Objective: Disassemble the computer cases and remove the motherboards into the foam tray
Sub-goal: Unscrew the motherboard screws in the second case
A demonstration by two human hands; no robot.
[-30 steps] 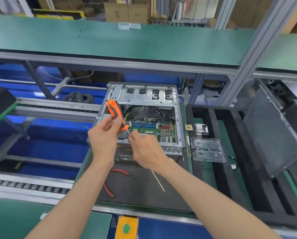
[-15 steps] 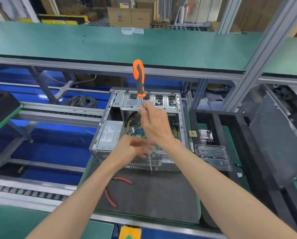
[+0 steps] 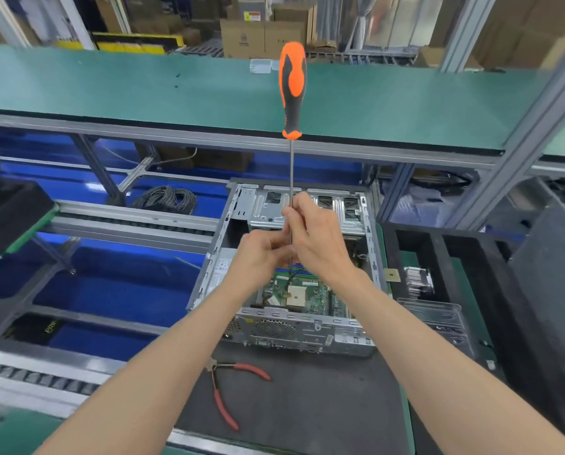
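An open metal computer case [image 3: 307,333] lies on a dark mat, with its green motherboard [image 3: 310,295] still inside. A long screwdriver [image 3: 292,87] with an orange and black handle stands upright above the case, handle at the top. My right hand [image 3: 320,241] grips the thin metal shaft low down. My left hand [image 3: 261,254] meets it from the left, fingers curled at the shaft. The screwdriver tip is hidden behind my hands. A black foam tray [image 3: 445,254] sits to the right of the case.
Red-handled pliers [image 3: 223,394] lie on the mat in front of the case. A clear plastic parts box [image 3: 438,320] and a small heatsink [image 3: 417,280] rest on the foam tray. A green shelf [image 3: 143,90] runs across above. A cable coil [image 3: 166,198] lies behind left.
The screwdriver went from tilted in my left hand to upright, held by the shaft in my right hand. My left hand rose to join it at the shaft.
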